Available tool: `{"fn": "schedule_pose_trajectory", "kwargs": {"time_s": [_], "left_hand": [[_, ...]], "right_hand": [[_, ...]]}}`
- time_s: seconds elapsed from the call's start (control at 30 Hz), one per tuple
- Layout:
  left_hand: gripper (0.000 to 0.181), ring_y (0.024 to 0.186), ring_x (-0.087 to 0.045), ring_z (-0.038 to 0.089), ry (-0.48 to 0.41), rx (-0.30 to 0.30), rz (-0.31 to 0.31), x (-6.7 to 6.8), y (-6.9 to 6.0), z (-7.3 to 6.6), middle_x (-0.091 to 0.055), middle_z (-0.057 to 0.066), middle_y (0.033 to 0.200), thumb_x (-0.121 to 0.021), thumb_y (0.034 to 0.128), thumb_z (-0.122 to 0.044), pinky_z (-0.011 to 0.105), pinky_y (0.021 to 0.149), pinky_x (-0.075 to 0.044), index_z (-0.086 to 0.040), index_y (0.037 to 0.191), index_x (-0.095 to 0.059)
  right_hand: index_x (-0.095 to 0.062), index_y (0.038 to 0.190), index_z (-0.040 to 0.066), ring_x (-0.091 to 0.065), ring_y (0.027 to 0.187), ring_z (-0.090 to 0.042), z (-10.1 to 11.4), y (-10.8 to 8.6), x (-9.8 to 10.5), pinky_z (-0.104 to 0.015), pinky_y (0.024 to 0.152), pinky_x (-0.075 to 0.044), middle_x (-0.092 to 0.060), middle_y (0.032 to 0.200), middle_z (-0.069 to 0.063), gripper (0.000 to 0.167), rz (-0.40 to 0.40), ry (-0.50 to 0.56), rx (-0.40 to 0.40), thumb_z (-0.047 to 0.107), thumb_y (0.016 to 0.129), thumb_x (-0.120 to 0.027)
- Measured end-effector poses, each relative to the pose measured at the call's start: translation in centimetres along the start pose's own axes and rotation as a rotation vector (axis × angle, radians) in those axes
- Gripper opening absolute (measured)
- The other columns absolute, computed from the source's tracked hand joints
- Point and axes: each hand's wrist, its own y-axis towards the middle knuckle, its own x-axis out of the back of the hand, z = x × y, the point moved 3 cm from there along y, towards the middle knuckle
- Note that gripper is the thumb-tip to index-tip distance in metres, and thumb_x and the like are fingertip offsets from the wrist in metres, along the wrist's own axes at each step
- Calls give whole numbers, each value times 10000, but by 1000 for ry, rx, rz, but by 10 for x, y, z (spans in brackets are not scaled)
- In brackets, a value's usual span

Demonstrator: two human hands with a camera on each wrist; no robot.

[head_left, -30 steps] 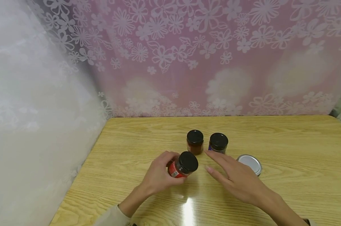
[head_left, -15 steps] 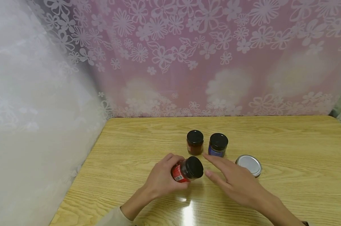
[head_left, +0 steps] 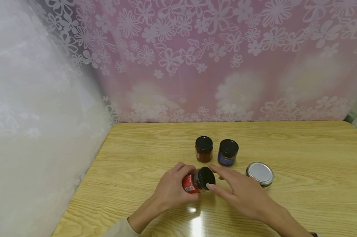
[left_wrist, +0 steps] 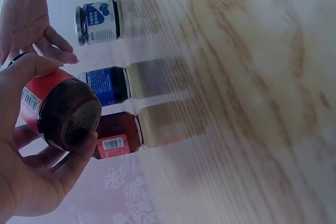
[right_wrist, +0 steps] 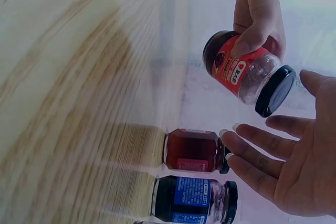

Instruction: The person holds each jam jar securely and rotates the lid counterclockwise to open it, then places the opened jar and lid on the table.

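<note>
My left hand (head_left: 173,187) grips a red-labelled glass jar (head_left: 191,184) round its body, tilted above the table with its black lid (head_left: 206,178) towards the right. In the right wrist view the jar (right_wrist: 236,72) is off the tabletop, and its lid (right_wrist: 276,91) faces my right hand (right_wrist: 310,156). That hand's fingers are spread and loosely bent around the lid's side, holding nothing. From the head view, the right hand (head_left: 246,194) has its thumb tip at the lid's edge; whether it touches cannot be told.
Behind the hands stand a dark red jar (head_left: 204,149) and a blue-labelled jar (head_left: 228,152), both with black lids. A silver-lidded jar (head_left: 259,173) stands beyond the right hand. The wooden table (head_left: 148,141) meets a pink floral curtain (head_left: 178,82) at its back edge.
The left hand has moved the red-labelled jar rightward and slightly nearer me, tilting it further. The right hand has shifted slightly left, its thumb now at the lid.
</note>
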Motion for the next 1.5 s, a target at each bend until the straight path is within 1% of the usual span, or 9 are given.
{"fn": "schedule_pose_trajectory", "kwargs": {"time_s": [0.27, 0.4, 0.5, 0.67, 0.83, 1.0, 1.27, 1.4, 1.5], "left_hand": [[567, 796, -542, 69, 79, -28, -1, -2, -1, -4, -546, -60, 999, -821, 629, -342, 180, 670, -477, -187, 1136, -618], [558, 788, -538, 66, 100, -32, 2, -3, -2, -7, -547, -59, 994, -816, 638, -353, 177, 666, -474, -190, 1133, -618], [555, 795, -543, 67, 111, -41, 3, -3, -2, -8, -552, -54, 1002, -816, 643, -358, 181, 668, -476, -193, 1133, -615], [565, 831, -553, 72, 120, -64, 13, -4, -2, -9, -593, -50, 1004, -814, 638, -351, 186, 686, -477, -191, 1141, -612], [549, 798, -530, 58, 112, -84, 26, -5, -2, -10, -620, -85, 933, -807, 629, -353, 168, 668, -453, -201, 1116, -605], [546, 758, -520, 44, 80, -109, 18, -5, -2, -11, -619, -92, 900, -816, 620, -355, 147, 638, -437, -203, 1100, -606], [549, 733, -539, 6, -4, -151, 46, -3, 0, -12, -625, -107, 879, -827, 614, -342, 125, 629, -437, -204, 1099, -610], [547, 731, -542, -16, -45, -176, 57, -2, 0, -14, -633, -107, 892, -828, 619, -324, 110, 629, -435, -192, 1105, -613], [515, 730, -531, -50, -69, -220, 46, -1, 0, -16, -625, -124, 892, -826, 627, -306, 93, 622, -436, -197, 1083, -613]], "right_hand": [[-462, 1407, 342, -578, 869, -41, 8, 2, -1, -319, 647, -454, -572, 1247, 116, 650, -13, -49, -5, 698, 863, -457], [-497, 1378, 323, -541, 762, 2, 9, 3, -2, -255, 583, -416, -598, 1085, 177, 664, -20, -69, -15, 716, 844, -471], [-541, 1324, 308, -515, 713, 11, 10, 4, -4, -235, 555, -395, -564, 907, 210, 639, -32, -70, -19, 716, 837, -485], [-579, 1187, 327, -503, 676, -4, 10, 4, -5, -223, 555, -396, -521, 782, 216, 521, -65, -38, -1, 699, 826, -533], [-575, 1112, 347, -502, 678, -17, 10, 4, -5, -221, 575, -406, -519, 766, 203, 435, -88, 7, 14, 663, 814, -592], [-578, 1088, 344, -494, 665, -26, 9, 3, -5, -209, 569, -404, -510, 759, 185, 375, -118, 63, 56, 589, 814, -654], [-583, 1101, 295, -505, 669, -20, 8, 1, -4, -203, 584, -441, -546, 856, 183, 367, -141, 145, 131, 482, 814, -715], [-576, 1099, 269, -513, 667, -22, 7, 1, -5, -205, 579, -458, -548, 878, 180, 359, -174, 175, 200, 403, 811, -742], [-576, 1098, 228, -509, 679, -1, 6, 1, -5, -208, 579, -470, -550, 908, 174, 369, -217, 177, 278, 334, 796, -760]]}}
